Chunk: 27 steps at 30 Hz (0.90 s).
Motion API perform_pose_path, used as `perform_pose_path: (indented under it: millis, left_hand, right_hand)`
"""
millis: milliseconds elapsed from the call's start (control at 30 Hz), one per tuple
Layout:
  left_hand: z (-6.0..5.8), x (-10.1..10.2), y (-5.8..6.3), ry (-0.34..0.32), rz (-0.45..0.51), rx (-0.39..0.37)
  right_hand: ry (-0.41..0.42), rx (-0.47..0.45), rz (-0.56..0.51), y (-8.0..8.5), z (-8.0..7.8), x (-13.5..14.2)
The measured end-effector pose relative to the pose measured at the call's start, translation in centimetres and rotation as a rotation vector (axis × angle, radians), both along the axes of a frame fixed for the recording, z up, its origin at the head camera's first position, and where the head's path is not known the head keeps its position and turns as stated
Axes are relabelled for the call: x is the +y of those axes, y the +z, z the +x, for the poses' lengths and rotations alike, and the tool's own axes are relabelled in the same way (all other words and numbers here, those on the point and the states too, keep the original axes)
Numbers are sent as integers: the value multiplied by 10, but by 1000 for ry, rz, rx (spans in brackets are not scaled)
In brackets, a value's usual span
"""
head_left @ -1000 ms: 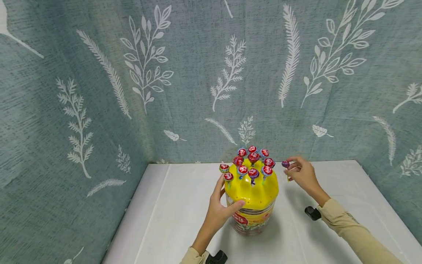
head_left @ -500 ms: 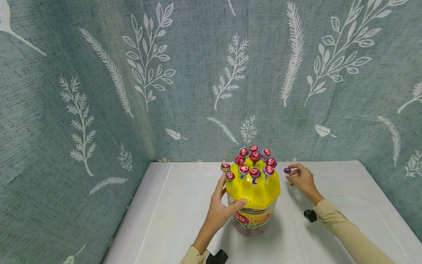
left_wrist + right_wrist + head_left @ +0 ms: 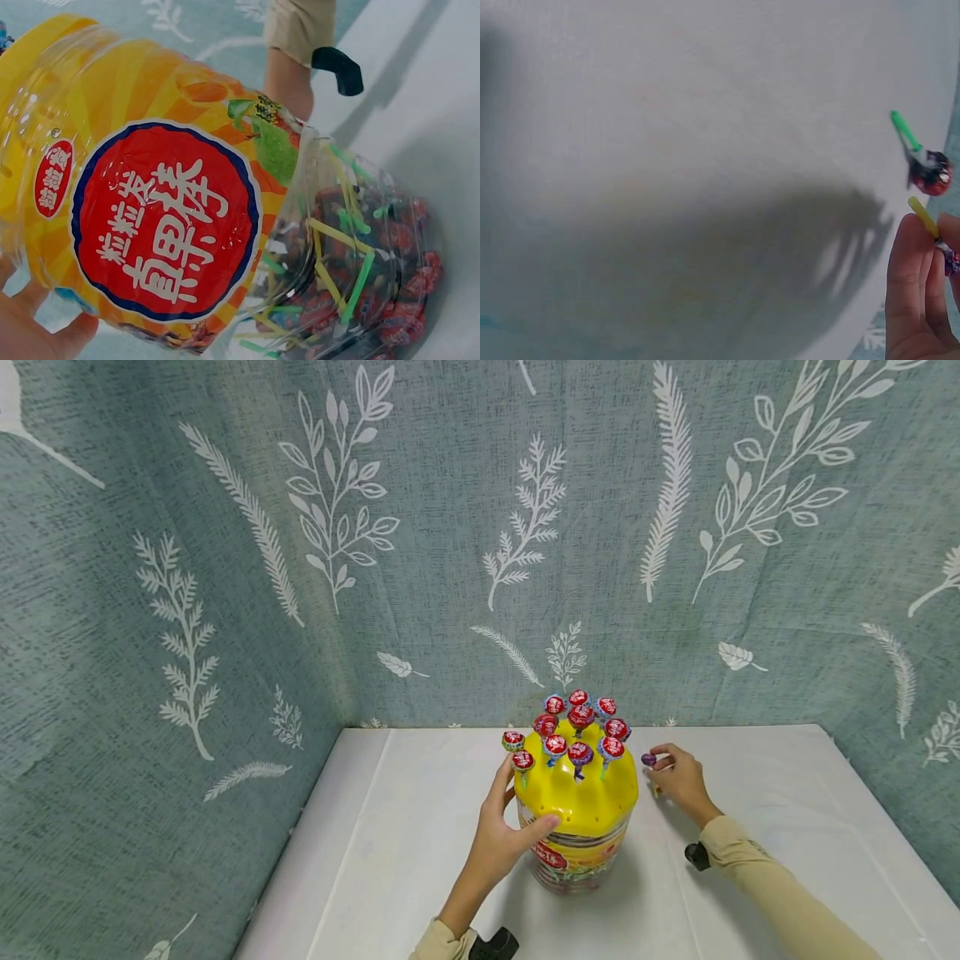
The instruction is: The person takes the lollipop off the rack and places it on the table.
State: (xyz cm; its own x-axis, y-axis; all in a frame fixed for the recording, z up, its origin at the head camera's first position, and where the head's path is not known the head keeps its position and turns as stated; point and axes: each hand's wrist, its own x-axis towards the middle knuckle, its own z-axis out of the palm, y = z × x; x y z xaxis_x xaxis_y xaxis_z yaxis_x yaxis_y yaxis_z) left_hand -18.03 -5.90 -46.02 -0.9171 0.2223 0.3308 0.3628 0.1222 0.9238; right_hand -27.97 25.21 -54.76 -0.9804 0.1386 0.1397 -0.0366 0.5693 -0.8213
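Shifted slightly toward us since the earlier head view, the right hand (image 3: 681, 782) pinches a purple-wrapped lollipop (image 3: 648, 760), its yellow stick (image 3: 656, 790) down, just right of the yellow lid (image 3: 577, 806) of the plastic candy jar (image 3: 573, 862); the left hand (image 3: 504, 839), farther from that lollipop, grips the jar's left side. Left-wrist view: we see loose lollipops (image 3: 405, 322) through the jar's clear lower part. Right-wrist view: we see the yellow stick's tip jutting obliquely past the fingers (image 3: 906, 270), near a red-wrapped lollipop (image 3: 932, 178) with a green stick (image 3: 905, 129).
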Motion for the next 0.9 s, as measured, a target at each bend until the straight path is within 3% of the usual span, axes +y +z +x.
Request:
perform_pose_path:
  millis: [200,433,900]
  left_hand:
    - [0,0,-1,-3,2,8]
    - [0,-1,-2,-7,7,14]
    - [-1,0,-1,4,0,13]
  right_hand:
    - [-19,-22,62,-9,-2,-2]
    - [-27,14,106,-17,-5,0]
    - [-66,-35,134,-18,-3,3]
